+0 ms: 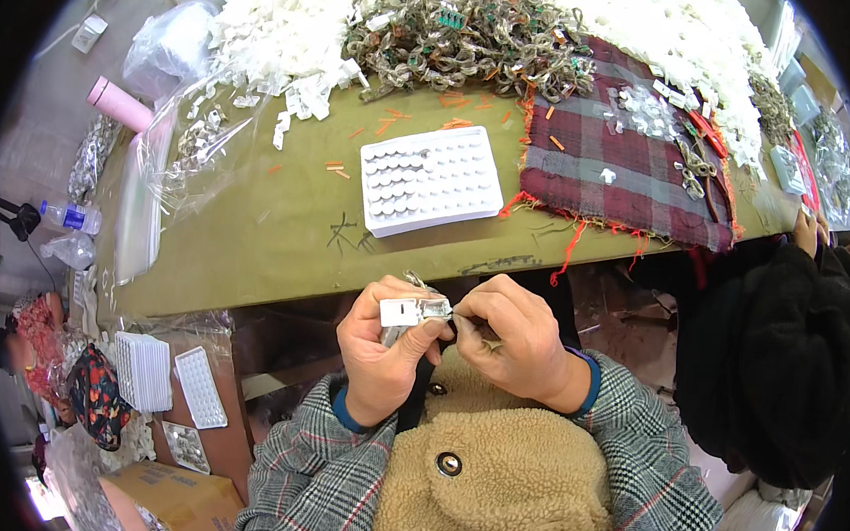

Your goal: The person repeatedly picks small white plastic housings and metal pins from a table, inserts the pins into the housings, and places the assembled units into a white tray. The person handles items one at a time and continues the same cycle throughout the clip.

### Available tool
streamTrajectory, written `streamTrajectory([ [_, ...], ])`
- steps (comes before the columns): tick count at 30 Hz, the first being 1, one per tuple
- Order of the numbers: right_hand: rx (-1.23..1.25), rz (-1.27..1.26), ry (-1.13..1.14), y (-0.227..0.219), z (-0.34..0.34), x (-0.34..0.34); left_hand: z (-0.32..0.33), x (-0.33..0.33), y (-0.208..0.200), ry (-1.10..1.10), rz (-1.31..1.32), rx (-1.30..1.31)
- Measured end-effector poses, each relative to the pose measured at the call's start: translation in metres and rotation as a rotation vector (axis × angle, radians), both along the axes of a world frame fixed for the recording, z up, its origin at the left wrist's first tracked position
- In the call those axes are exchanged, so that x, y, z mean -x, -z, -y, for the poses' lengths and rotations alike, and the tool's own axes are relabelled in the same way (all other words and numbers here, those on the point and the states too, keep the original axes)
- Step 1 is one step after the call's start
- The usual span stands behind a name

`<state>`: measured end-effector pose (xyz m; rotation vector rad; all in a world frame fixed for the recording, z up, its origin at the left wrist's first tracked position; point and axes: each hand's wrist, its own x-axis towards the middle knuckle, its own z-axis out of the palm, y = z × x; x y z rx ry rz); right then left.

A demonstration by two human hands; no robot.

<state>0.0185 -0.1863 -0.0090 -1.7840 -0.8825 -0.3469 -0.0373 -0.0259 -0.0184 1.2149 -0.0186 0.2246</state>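
Between the thumb and fingers of my left hand (pixel 373 355) is a small white plastic housing (pixel 400 313) with a shiny, clear-looking end facing right. A bit of dark wire or cord shows above the fingers of that hand. My right hand (pixel 522 342) is closed in a pinch at the shiny end; whatever its fingertips hold is too small to make out. Both hands are just off the table's front edge. Beyond them on the table lies a white tray (pixel 437 222) with rows of small round white pieces.
White plastic parts (pixel 289 24) and tangled cord bundles (pixel 458 48) heap along the back of the green table (pixel 243 225). A plaid cloth (pixel 615 190) lies right, near a person in black (pixel 770 355). Stacked trays (pixel 143 373) and a cardboard box (pixel 177 494) are at lower left.
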Motion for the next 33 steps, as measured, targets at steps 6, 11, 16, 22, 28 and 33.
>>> streamTrajectory([
  [6, -0.111, -0.483, -0.087, 0.000, 0.003, 0.008, 0.002, 0.003, 0.001, -0.006, 0.036, 0.029],
  [11, -0.509, -1.281, -0.386, 0.001, 0.009, 0.011, -0.002, 0.005, 0.000, 0.160, -0.108, 0.287],
  [16, -0.176, -0.609, -0.113, -0.003, 0.007, 0.016, -0.013, 0.005, 0.000, 0.411, -0.380, 0.711],
  [22, -0.052, -0.187, -0.054, -0.011, 0.009, 0.000, -0.011, 0.003, 0.006, 0.281, -0.281, 0.488],
  [28, 0.114, -0.280, -0.073, -0.013, -0.005, -0.006, -0.010, 0.001, 0.005, 0.221, -0.353, 0.105],
  [33, 0.086, -0.516, -0.128, -0.022, -0.014, -0.015, -0.023, -0.004, 0.003, 0.252, -0.405, 0.142],
])
